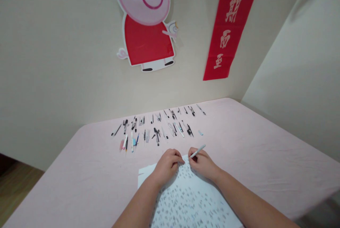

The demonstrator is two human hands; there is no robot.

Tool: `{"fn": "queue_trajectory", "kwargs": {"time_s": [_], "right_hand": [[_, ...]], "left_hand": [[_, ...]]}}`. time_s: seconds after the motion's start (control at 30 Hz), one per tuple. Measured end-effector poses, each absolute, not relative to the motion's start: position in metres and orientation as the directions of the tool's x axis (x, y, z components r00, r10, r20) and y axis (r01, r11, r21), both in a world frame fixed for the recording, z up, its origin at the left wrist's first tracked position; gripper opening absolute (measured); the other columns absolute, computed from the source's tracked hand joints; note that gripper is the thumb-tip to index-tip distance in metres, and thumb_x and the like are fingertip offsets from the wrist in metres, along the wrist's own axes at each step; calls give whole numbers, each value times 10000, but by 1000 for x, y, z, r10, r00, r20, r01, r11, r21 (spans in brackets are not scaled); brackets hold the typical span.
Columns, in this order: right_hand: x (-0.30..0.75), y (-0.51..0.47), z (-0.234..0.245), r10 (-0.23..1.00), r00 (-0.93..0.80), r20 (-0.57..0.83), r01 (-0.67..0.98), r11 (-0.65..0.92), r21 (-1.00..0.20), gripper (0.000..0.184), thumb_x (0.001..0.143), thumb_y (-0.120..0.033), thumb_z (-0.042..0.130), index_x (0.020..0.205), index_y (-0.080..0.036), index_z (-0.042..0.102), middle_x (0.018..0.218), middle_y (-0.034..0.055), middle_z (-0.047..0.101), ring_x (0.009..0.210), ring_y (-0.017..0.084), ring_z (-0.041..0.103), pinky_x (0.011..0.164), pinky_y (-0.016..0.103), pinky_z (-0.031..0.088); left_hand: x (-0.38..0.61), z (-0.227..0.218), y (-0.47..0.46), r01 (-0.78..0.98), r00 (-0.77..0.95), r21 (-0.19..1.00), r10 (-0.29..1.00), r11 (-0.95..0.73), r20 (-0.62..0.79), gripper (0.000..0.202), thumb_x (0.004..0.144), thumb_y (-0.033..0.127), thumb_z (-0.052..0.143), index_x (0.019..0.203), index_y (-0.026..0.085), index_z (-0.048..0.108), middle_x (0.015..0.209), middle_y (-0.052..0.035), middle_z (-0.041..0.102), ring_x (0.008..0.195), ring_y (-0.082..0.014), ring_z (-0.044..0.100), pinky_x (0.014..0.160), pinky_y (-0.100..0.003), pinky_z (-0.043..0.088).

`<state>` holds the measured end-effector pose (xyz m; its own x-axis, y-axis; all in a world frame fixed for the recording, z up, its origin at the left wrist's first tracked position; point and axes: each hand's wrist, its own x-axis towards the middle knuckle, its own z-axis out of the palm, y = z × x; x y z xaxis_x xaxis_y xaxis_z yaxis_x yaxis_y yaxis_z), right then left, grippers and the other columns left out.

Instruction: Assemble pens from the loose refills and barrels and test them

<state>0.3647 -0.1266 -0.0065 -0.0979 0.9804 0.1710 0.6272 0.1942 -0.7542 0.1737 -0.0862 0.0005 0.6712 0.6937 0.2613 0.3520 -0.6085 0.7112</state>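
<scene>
My right hand (pixel 201 160) is closed around a pale pen (pixel 198 150), its upper end slanting up to the right. The pen's tip is down by the far edge of a white sheet of paper (pixel 191 203), though the fingers partly hide it. Small dark marks in rows cover much of the sheet. My left hand (pixel 169 164) rests on the paper's upper part, fingers bent and a little apart, with nothing in it. A light blue pen cap (pixel 200 133) lies on the cloth beyond my right hand.
Pens, caps and pen parts (pixel 156 135) lie in several small groups along the back of the pink-covered table (pixel 252 157). Behind it stands a wall with a cartoon pig cutout (pixel 148 40) and a red banner (pixel 225 36). Another wall is at the right.
</scene>
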Motion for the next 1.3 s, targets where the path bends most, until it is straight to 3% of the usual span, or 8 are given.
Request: {"fn": "queue_trajectory", "kwargs": {"time_s": [0.33, 0.6, 0.8, 0.93, 1.03, 1.13, 1.3], "right_hand": [[366, -123, -12, 990, -69, 121, 571, 138, -809, 75, 681, -137, 478, 656, -183, 532, 516, -56, 443, 491, 97, 406, 485, 204, 298], [368, -120, -9, 983, 0, 183, 538, 154, -829, 99, 747, -214, 495, 681, -184, 563, 541, -42, 488, 513, 108, 434, 496, 214, 317], [370, -120, -10, 970, 25, 241, 444, 205, -872, 278, 854, -308, 422, 980, -174, 630, 595, -16, 572, 557, 139, 528, 593, 258, 425], [378, -110, -18, 938, 157, 308, 438, 213, -873, 303, 859, -327, 413, 1016, -173, 623, 648, 13, 609, 598, 163, 573, 622, 288, 458], [394, -93, -24, 888, 296, 353, 502, 170, -848, 312, 850, -325, 411, 1050, -168, 592, 777, 52, 626, 671, 179, 589, 631, 296, 465], [416, -74, -28, 828, 356, 434, 682, 87, -726, 308, 803, -306, 456, 1051, -164, 569, 827, 58, 617, 690, 179, 571, 662, 298, 445], [435, -47, -31, 820, 415, 393, 753, -67, -655, 313, 764, -286, 514, 1059, -181, 520, 809, 23, 591, 662, 167, 556, 619, 267, 403]], "left_hand": [[174, -4, -85, 382, 680, 695, 694, -609, 235, 418, 684, -22, 449, 842, 232, 741, 912, -39, 646, 915, -184, 547, 853, -324, 412], [175, 0, -86, 379, 679, 707, 699, -597, 227, 417, 679, -16, 444, 833, 229, 743, 909, -44, 651, 914, -187, 553, 851, -325, 417], [175, 1, -87, 378, 673, 713, 704, -591, 226, 411, 668, -12, 448, 830, 225, 742, 913, -46, 651, 913, -189, 559, 855, -323, 417], [174, 1, -86, 382, 667, 718, 711, -581, 221, 426, 659, -19, 432, 817, 227, 743, 904, -44, 648, 906, -185, 559, 848, -321, 418], [174, 2, -85, 380, 670, 730, 713, -568, 205, 435, 652, -18, 422, 818, 225, 743, 906, -45, 650, 907, -186, 558, 852, -325, 416], [174, 3, -85, 381, 668, 748, 721, -543, 183, 413, 652, -6, 430, 819, 210, 739, 905, -52, 654, 905, -192, 560, 857, -332, 416], [173, 3, -85, 374, 638, 777, 748, -506, 180, 401, 634, -1, 425, 803, 195, 731, 877, -57, 658, 882, -189, 571, 849, -321, 417]]}}
